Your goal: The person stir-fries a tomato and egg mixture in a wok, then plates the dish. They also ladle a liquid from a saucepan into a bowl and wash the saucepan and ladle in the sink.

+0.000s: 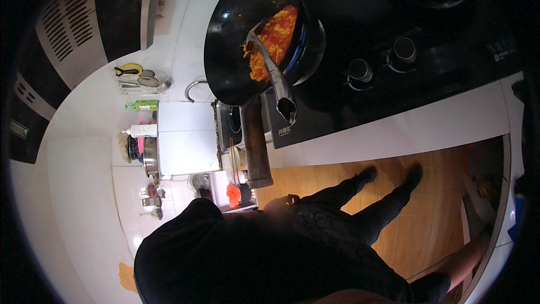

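A black wok [228, 59] sits over the near burner, with what looks like tomato and scrambled egg [274, 46] in it. A metal spatula or ladle [272, 69] leans in the wok, its hollow handle end past the rim. No hand is on it or on the wok's wooden handle [258, 147]. Blue glow shows under the wok. My left hand [276, 204] is a blurred patch by my waist, nearest the wok handle; its fingers cannot be made out. My right forearm [468, 261] reaches to the lower right beside a dark opening; the hand itself is out of view.
The black glass hob [333, 109] carries two knobs and a dark vessel farther off. Beyond the wok handle are a sink [230, 118], a faucet [195, 88], chopsticks [233, 156] and a white-topped counter [185, 135] with bottles and a steel pot [149, 156]. A range hood [67, 12] hangs above.
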A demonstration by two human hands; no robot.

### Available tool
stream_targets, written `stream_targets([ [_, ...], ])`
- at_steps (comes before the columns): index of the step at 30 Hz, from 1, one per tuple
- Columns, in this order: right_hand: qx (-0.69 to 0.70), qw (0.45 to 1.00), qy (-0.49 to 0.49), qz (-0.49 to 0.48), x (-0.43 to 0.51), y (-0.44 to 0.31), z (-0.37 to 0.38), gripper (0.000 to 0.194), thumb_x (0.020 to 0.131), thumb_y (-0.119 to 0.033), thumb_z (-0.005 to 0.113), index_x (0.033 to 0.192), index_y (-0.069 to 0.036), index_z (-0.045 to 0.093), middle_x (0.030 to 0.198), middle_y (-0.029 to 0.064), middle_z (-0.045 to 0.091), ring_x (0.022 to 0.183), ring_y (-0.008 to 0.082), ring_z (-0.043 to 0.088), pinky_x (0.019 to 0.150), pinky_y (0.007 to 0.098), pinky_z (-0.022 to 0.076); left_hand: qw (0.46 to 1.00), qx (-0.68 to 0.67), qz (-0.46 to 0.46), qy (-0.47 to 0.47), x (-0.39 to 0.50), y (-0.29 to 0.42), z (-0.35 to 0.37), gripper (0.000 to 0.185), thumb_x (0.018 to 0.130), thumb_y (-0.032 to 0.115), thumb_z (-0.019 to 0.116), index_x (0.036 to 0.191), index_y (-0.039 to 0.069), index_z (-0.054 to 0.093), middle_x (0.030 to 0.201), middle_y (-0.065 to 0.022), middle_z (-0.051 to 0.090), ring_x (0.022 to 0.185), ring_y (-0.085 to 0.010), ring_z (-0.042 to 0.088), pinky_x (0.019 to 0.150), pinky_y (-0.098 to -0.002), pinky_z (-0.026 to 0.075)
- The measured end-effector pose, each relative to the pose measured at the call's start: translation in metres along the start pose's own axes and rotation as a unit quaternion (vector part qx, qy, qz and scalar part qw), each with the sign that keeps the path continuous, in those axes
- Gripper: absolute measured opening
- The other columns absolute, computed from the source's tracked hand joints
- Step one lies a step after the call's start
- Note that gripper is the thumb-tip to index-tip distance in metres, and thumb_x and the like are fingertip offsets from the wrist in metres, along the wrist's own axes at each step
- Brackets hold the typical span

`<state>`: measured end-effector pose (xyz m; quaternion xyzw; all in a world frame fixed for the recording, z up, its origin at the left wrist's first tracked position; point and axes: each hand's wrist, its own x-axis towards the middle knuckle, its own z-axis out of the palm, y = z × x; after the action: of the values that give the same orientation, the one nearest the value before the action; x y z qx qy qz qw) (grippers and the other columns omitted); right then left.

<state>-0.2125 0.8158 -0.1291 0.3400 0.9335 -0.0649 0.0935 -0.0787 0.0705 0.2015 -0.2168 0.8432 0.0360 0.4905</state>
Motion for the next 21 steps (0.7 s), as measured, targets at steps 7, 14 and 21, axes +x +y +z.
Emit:
stream_targets([
  [7, 0.000, 1.000, -0.005, 0.010, -0.003, -0.005, -0.007, 0.036, 0.098, -0.018, 0.042, 0.129, -0.003, 0.050, 0.129, 0.0125, 0.053, 0.114, 0.0243, 0.053, 0.095, 0.0372, 0.0440, 0.999, 0.009, -0.043, -0.019, 0.008, 0.004, 0.001, 0.033, 0.096, 0.029, 0.044, 0.122, 0.010, 0.055, 0.107, -0.0155, 0.064, 0.103, -0.0272, 0.062, 0.089, -0.0402, 0.050],
  [14, -0.005, 1.000, -0.004, 0.003, -0.006, -0.007, -0.009, 0.037, 0.098, -0.017, 0.041, 0.131, -0.003, 0.049, 0.131, 0.0118, 0.052, 0.115, 0.0228, 0.052, 0.095, 0.0362, 0.0437, 0.998, 0.038, 0.054, 0.021, -0.008, 0.014, 0.000, 0.029, 0.094, 0.030, 0.050, 0.112, 0.008, 0.056, 0.101, -0.0172, 0.064, 0.098, -0.0326, 0.063, 0.084, -0.0437, 0.049],
  [21, -0.018, 0.994, 0.029, -0.100, -0.032, -0.036, -0.007, 0.037, 0.099, -0.017, 0.040, 0.132, -0.003, 0.049, 0.132, 0.0111, 0.052, 0.115, 0.0214, 0.052, 0.096, 0.0352, 0.0433, 0.985, -0.114, 0.110, 0.064, -0.029, 0.010, 0.025, 0.029, 0.092, 0.031, 0.052, 0.113, 0.011, 0.056, 0.102, -0.0147, 0.065, 0.097, -0.0354, 0.063, 0.084, -0.0454, 0.049],
])
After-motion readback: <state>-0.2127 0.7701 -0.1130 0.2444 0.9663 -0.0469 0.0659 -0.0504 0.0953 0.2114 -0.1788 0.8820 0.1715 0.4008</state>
